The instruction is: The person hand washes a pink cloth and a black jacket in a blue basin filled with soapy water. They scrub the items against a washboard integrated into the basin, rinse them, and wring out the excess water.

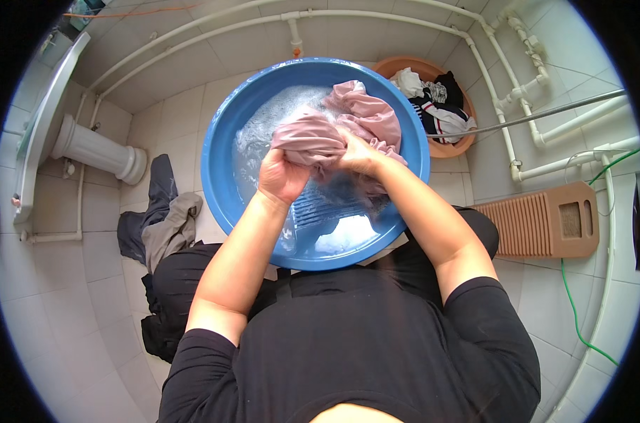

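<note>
Stretched between my two hands is a bunched piece of pink cloth (309,141), held above a large blue basin (218,201). My left hand (284,176) closes on its left end, thumb on top. Gripping the cloth farther right, my right hand (360,154) has its fingertips partly hidden in the folds. More of the pink fabric trails over the basin's far right side. Sudsy water (263,127) with white foam fills the left part. Ridges of a blue washboard surface (320,208) show below my hands.
An orange-brown tub (461,144) with black and white clothes stands at the far right. A brown washboard (538,222) lies to the right. Dark and grey clothes (168,211) lie on the tiles at left, near a white pedestal (101,151). White pipes (214,27) line the walls.
</note>
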`<state>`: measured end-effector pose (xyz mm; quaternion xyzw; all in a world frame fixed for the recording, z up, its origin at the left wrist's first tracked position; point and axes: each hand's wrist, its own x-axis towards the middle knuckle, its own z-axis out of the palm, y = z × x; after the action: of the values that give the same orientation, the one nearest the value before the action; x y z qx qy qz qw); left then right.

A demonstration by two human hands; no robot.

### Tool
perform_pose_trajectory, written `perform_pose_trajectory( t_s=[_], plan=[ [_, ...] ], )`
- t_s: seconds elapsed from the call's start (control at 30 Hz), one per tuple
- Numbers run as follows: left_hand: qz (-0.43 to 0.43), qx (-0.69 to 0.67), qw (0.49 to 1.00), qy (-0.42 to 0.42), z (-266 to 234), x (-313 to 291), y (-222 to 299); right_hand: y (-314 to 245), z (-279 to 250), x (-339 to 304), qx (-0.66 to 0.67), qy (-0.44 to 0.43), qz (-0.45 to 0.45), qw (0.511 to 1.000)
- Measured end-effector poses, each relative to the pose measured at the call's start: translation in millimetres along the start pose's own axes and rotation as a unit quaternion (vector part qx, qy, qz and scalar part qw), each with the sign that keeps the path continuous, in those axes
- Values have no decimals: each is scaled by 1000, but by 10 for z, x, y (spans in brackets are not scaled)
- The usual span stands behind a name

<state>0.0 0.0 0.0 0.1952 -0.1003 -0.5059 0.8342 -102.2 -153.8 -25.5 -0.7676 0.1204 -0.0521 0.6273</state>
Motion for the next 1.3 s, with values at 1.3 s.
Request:
perform_pose_trajectory(
  t_s=[1.3],
  plan=[
    [119, 815, 567, -11, -436, -585, -511, 0, 626, -773, -365, 37, -85, 926]
  ],
)
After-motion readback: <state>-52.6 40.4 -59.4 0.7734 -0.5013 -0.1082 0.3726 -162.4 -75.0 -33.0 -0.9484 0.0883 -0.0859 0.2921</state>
